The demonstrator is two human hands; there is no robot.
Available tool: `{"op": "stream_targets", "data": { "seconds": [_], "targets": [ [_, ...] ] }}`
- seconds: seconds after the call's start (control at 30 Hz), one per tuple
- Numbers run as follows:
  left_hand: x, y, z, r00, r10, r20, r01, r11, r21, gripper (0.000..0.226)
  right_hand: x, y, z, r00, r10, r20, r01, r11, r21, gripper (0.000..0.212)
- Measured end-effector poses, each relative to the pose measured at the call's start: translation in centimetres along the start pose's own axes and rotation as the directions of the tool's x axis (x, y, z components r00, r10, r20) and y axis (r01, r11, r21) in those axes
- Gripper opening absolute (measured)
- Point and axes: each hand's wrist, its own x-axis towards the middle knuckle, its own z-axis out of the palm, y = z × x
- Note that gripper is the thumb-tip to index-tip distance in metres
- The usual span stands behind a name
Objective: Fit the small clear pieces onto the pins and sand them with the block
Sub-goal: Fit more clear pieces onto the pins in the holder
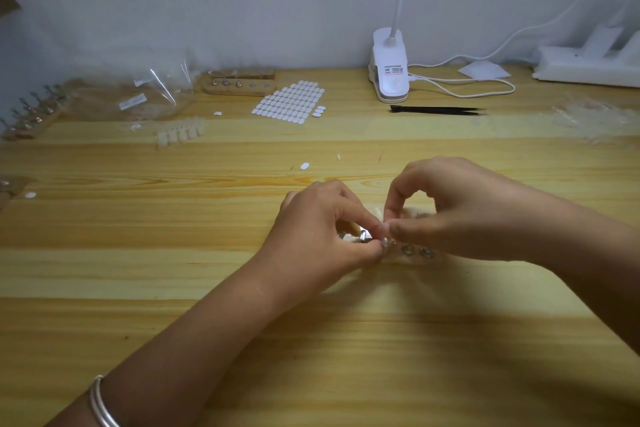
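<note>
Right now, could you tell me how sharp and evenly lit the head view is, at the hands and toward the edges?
Head view: left hand and right hand are sharp, but the small clear piece they pinch at the pin is barely resolved; soft shadows spread beneath the forearms; the corners smear and bend, blurring the plastic bags and power strip.

- dim, flat indoor light with a yellowish cast on the table (138, 253)
- light comes from above and ahead; soft broad shadows fall toward the camera under both forearms (207, 340)
- no hard glare, faint sheen on the bracelet (100, 404)
- wide-angle bend at the edges, back table edge bows
- corners soft; slight blur where the fingers (362, 217) meet
</note>
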Motion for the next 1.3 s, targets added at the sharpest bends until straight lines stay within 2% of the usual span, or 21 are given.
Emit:
{"op": "stream_targets", "data": {
  "seconds": [0.2, 0.27, 0.37, 0.47, 0.57, 0.67, 0.8, 0.93, 1.03, 1.13, 1.23, 1.3],
  "targets": [
    [0.1, -0.1, 0.0, 1.000, 0.008, -0.005, -0.008, 1.000, 0.011, 0.010, -1.5, -1.0, -1.4, 0.995, -0.071, -0.066, 0.067, 0.996, -0.063, 0.011],
    [0.1, -0.1, 0.0, 1.000, 0.009, -0.001, -0.009, 1.000, 0.008, 0.010, -1.8, -1.5, -0.8, 0.994, -0.073, -0.081, 0.059, 0.984, -0.171, 0.005],
    [0.1, -0.2, 0.0, 1.000, 0.019, -0.005, -0.019, 1.000, -0.002, 0.011, -1.8, -2.1, 0.2, 0.990, -0.085, -0.114, 0.041, 0.937, -0.348, 0.012],
    [0.0, -0.2, 0.1, 1.000, 0.021, -0.005, -0.021, 1.000, -0.012, 0.013, -1.9, -2.5, 0.8, 0.984, -0.109, -0.139, 0.035, 0.892, -0.450, 0.016],
    [0.1, -0.3, 0.2, 1.000, 0.017, -0.003, -0.017, 1.000, -0.007, 0.017, -2.0, -3.0, 1.0, 0.984, -0.124, -0.131, 0.038, 0.852, -0.523, 0.009],
    [0.0, -0.3, 0.2, 1.000, 0.014, 0.000, -0.014, 1.000, 0.006, 0.018, -1.7, -3.5, 0.8, 0.987, -0.131, -0.090, 0.055, 0.812, -0.582, 0.002],
    [-0.1, -0.3, 0.2, 1.000, 0.015, -0.001, -0.015, 1.000, 0.023, 0.019, -1.3, -4.1, 0.5, 0.991, -0.117, -0.070, 0.051, 0.795, -0.605, 0.004],
    [-0.1, -0.3, 0.2, 1.000, 0.025, -0.001, -0.025, 0.999, 0.029, 0.016, -1.4, -4.2, 0.7, 0.984, -0.172, -0.056, 0.097, 0.765, -0.636, 0.005],
    [-0.2, -0.2, 0.2, 0.999, 0.035, -0.011, -0.034, 0.999, 0.040, 0.011, -1.3, -3.7, 0.3, 0.977, -0.213, -0.032, 0.154, 0.792, -0.591, 0.001],
    [-0.6, 0.1, 0.2, 0.998, 0.040, -0.043, -0.037, 0.996, 0.075, 0.018, 0.2, -2.0, -2.2, 0.992, -0.098, 0.084, 0.122, 0.922, -0.368, 0.015],
    [-0.6, 0.1, 0.0, 0.998, 0.036, -0.053, -0.029, 0.991, 0.129, 0.028, 2.8, 0.5, -3.0, 0.988, -0.115, 0.105, 0.139, 0.955, -0.261, 0.006],
    [-0.7, -0.1, 0.0, 0.997, 0.034, -0.068, -0.021, 0.984, 0.174, 0.026, 3.8, 1.8, -2.0, 0.984, -0.137, 0.118, 0.158, 0.968, -0.193, 0.019]
  ]
}}
